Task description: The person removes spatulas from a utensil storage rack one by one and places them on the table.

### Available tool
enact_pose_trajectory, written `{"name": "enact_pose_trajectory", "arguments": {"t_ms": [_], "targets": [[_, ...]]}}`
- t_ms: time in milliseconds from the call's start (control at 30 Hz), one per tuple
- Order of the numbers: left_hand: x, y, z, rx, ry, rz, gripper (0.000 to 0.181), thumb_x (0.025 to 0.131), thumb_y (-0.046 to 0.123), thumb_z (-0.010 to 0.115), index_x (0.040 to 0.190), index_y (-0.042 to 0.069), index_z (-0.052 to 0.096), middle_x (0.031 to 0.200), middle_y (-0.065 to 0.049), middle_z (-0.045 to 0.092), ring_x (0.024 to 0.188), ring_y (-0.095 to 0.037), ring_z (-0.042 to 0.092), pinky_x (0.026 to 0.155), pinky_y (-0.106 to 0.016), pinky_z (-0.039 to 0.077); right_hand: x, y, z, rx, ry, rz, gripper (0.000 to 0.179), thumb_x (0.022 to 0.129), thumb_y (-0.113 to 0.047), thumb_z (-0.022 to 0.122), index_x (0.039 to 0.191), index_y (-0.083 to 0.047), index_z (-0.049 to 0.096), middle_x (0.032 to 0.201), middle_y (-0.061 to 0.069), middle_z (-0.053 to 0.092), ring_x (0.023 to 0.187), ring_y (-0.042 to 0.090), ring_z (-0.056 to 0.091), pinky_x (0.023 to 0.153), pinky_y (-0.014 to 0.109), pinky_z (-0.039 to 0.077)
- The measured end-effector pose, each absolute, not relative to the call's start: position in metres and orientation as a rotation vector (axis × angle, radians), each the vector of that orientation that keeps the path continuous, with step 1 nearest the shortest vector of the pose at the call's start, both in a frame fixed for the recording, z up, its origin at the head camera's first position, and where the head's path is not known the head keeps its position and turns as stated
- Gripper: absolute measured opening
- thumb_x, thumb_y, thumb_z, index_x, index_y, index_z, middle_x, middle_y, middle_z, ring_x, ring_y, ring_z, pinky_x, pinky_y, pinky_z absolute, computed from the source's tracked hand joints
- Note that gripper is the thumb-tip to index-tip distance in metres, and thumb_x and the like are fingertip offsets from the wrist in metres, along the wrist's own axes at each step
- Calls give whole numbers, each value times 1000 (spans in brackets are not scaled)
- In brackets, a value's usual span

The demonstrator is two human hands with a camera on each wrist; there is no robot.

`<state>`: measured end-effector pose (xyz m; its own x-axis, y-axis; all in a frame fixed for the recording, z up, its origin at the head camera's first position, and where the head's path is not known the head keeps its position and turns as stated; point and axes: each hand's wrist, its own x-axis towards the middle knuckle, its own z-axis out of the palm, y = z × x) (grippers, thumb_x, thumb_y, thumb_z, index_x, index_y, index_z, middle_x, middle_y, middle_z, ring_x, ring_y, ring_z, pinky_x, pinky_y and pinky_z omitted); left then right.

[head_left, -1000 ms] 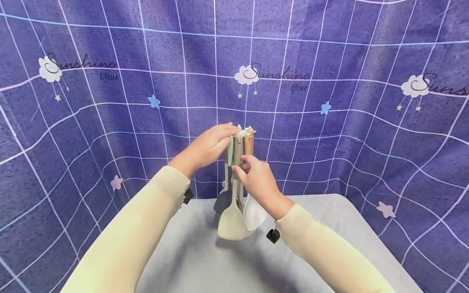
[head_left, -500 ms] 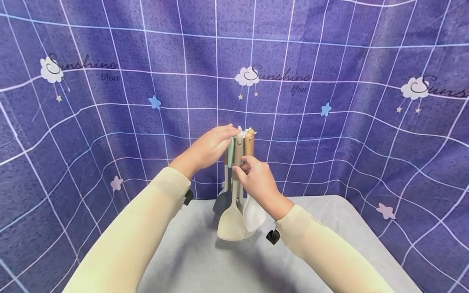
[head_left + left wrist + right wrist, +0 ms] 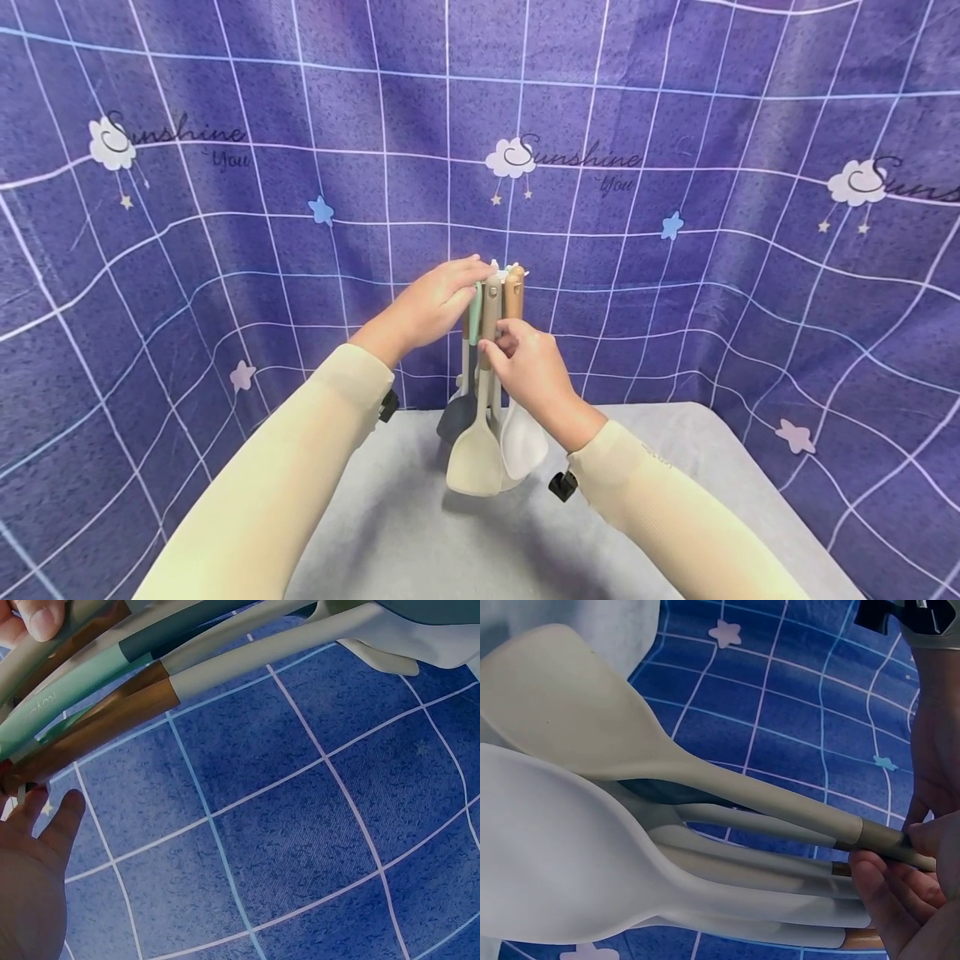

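A beige spatula [image 3: 476,458] hangs among several kitchen utensils on a white rotating-style rack top [image 3: 502,273]. My right hand [image 3: 536,367] pinches its taupe handle between thumb and fingers; the right wrist view shows the grip on the handle [image 3: 889,841]. My left hand [image 3: 431,304] rests at the top of the rack with fingers fairly straight, beside a mint-green handle [image 3: 476,315]. In the left wrist view, its fingers reach the end of a brown handle [image 3: 112,724]. A white ladle-like utensil [image 3: 523,446] hangs right of the spatula, and a dark utensil head [image 3: 457,418] hangs left.
The utensil cluster stands on a grey cloth-covered table [image 3: 420,542]. Behind it and at both sides hangs a purple-blue grid-patterned curtain [image 3: 585,208]. A tan wooden handle [image 3: 514,293] is close beside the taupe one.
Both hands keep their places at the rack and the spatula handle. The whole scene shifts slightly right and down in the head view.
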<state>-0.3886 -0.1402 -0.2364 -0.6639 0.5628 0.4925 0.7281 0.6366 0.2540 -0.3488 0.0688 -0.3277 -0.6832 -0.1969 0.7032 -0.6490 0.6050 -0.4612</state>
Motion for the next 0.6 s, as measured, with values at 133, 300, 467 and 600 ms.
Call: {"name": "enact_pose_trajectory", "arguments": {"t_ms": [133, 300, 467, 600], "targets": [[-388, -140, -236, -1023, -2497, -622, 55, 116, 22, 38, 166, 13, 59, 178, -12, 50, 174, -32, 35, 143, -58, 26, -349, 69, -327, 665, -2221, 974, 36, 105, -20, 84, 130, 4, 75, 96, 10, 88, 81, 22, 85, 71, 39, 70], [-386, -140, -234, -1017, -2502, -614, 56, 116, 22, 38, 167, 13, 58, 179, -12, 49, 174, -31, 35, 143, -58, 26, -347, 70, -326, 667, -2215, 985, 38, 105, -21, 84, 130, 5, 74, 95, 11, 88, 80, 23, 85, 70, 39, 70], [-387, -140, -235, -1012, -2508, -608, 55, 117, 23, 38, 167, 13, 58, 180, -11, 48, 174, -31, 35, 143, -59, 26, -345, 70, -326, 675, -2206, 982, 37, 104, -21, 85, 129, 5, 75, 94, 11, 88, 79, 23, 85, 70, 40, 70], [-387, -140, -235, -1016, -2508, -608, 55, 116, 22, 38, 167, 13, 58, 180, -11, 48, 174, -31, 34, 143, -59, 26, -344, 70, -327, 674, -2201, 978, 37, 104, -21, 85, 129, 5, 75, 94, 10, 87, 79, 23, 85, 72, 42, 71]]}}
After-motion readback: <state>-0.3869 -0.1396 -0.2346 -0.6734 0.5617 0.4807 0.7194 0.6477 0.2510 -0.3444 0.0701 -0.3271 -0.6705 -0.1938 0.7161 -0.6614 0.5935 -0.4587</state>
